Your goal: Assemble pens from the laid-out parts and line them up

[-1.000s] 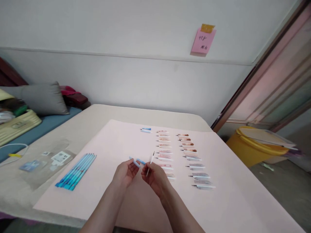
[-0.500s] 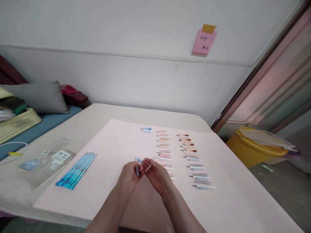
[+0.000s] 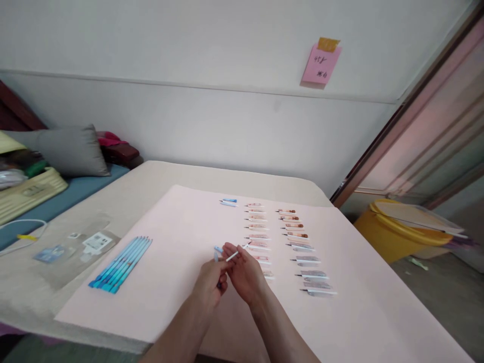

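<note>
My left hand (image 3: 210,281) is closed, with a pale blue pen barrel (image 3: 216,256) sticking up from its curled fingers. A thin white pen refill (image 3: 232,256) with a dark tip slants across my right hand (image 3: 246,276), lying between its thumb and raised fingers. The refill's near end meets the left fingertips. Just beyond the hands shows a small blue pen part (image 3: 218,249); whether it is held or lies on the paper I cannot tell. Behind the right hand runs a column of pink-patterned pen parts (image 3: 257,237), each paired with a white refill.
Further right lie brown-topped pens (image 3: 293,227) and grey pen parts (image 3: 312,276) with refills. At left are several blue pens (image 3: 121,264) in a bundle and clear plastic packaging (image 3: 96,243). A blue pair (image 3: 229,201) sits at the back of the pink paper (image 3: 181,217). A yellow bin (image 3: 393,232) stands right.
My left hand has turned and shifted right, bringing its fingertips to the refill's near end. The refill lies flatter across the right hand. The view has moved slightly.
</note>
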The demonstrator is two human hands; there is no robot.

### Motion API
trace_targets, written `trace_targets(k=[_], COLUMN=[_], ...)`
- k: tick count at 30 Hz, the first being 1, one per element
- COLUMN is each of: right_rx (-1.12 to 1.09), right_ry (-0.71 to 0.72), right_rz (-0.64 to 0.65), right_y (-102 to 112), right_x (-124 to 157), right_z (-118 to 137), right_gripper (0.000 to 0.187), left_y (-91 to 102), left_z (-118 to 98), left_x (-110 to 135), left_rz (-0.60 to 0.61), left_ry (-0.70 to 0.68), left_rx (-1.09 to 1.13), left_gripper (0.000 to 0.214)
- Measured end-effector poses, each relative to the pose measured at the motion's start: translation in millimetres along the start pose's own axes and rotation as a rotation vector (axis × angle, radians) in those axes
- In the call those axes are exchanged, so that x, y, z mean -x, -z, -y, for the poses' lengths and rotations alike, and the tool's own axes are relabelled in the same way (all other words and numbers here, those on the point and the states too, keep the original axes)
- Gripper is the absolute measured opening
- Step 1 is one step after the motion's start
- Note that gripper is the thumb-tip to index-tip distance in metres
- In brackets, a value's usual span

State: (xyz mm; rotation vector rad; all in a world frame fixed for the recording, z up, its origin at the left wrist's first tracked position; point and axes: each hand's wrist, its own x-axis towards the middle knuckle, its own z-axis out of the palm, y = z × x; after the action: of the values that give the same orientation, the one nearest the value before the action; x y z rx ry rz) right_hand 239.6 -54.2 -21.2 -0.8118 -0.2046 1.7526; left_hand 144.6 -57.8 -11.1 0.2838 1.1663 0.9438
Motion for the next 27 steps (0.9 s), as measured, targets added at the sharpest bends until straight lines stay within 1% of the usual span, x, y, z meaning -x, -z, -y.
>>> trace_targets(k=[5, 12, 15, 18, 20, 23, 25, 27], right_rx=[-0.006, 0.069, 0.053, 0.007, 0.013, 0.167, 0.308, 0.403], right_ry=[-0.002, -0.009, 0.023, 0.075, 0.073, 0.061, 0.059, 0.058], right_rz=[0.064, 0.050, 0.029, -0.034, -0.071, -0.104, -0.100, -0.090], right_y=[-5.2, -11.2, -10.6, -5.9, -2.4, -1.1, -3.6, -7.1], right_x=[2.2, 5.6, 6.1, 6.3, 7.0, 8.9, 9.9, 10.2], right_z=[-2.7, -3.4, 1.4, 7.5, 9.8, 7.5, 2.8, -2.6], right_gripper=[0.023, 0.026, 0.021, 0.009, 0.008, 0.015, 0.018, 0.015], left_y=[-5.2, -7.2, -4.3, 2.3, 6.7, 9.8, 8.9, 6.4], left_z=[9.1, 12.8, 5.2, -9.0, -18.8, -27.1, -26.7, -22.8], left_x=[-1.3, -2.5, -3.6, -5.0, -5.5, -5.0, -3.8, -2.6], left_rz=[0.008, -0.023, -0.009, 0.012, 0.032, 0.070, 0.092, 0.109], left_ry=[-0.048, -0.115, -0.101, -0.062, -0.026, 0.031, 0.061, 0.078], left_rx=[0.005, -0.038, 0.016, 0.086, 0.131, 0.183, 0.208, 0.225], left_gripper=[0.024, 0.027, 0.027, 0.027, 0.024, 0.017, 0.016, 0.015])
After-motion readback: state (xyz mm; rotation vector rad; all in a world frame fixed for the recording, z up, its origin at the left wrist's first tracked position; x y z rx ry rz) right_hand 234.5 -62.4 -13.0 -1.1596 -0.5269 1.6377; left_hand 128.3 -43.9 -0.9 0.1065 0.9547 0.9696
